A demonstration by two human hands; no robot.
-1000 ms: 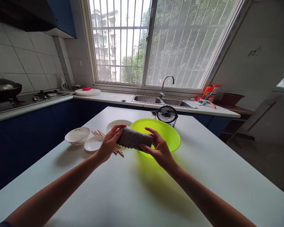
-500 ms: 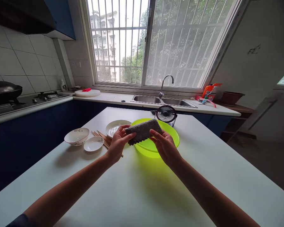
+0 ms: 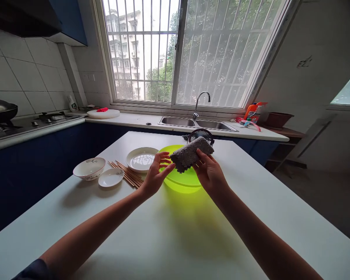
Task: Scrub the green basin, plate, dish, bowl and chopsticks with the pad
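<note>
A folded grey cleaning cloth [image 3: 188, 156] with a scalloped edge is held up over a bright green basin [image 3: 183, 187]. My right hand [image 3: 211, 174] pinches it between thumb and fingers, and the cloth slants up to the right. At the cloth's left end, my left hand [image 3: 155, 175] has its fingers spread, with the thumb tip close to the edge; whether it touches is hard to tell. Left of the basin are a white plate [image 3: 141, 160], several wooden chopsticks [image 3: 128, 175], a small white dish [image 3: 111, 178] and a flowered bowl [image 3: 89, 168].
A small black fan [image 3: 200, 134] stands behind the basin on the white table [image 3: 151, 233]. Farther back, a double sink [image 3: 178, 122] with a faucet [image 3: 197, 105] is set in the counter. An orange-topped bottle [image 3: 251, 110] is at right, a wok [image 3: 1, 111] at left.
My left hand has let go of the cloth and its fingers have spread. The cloth, in my right hand, has risen to the right and tilted more. The view has shifted slightly.
</note>
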